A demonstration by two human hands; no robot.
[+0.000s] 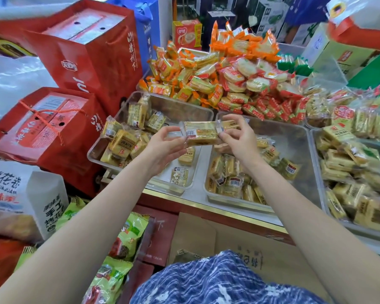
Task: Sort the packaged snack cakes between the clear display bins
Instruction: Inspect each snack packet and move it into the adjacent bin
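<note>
Yellow snack cake (201, 134) being held up between both hands over the clear bins.

I am pinching its wrapper ends, left hand (162, 145) on one, right hand (237, 137) on the other, above the gap between the left bin (101, 150) and middle bin (298, 150). Checking the pack mid-sort, I judge; next comes choosing a bin and lowering it in. Both are holding similar cakes, the right bin (316, 137) too. Red gift bags (86, 55) are crowding the left; orange packets (184, 80) are heaped behind.
</note>
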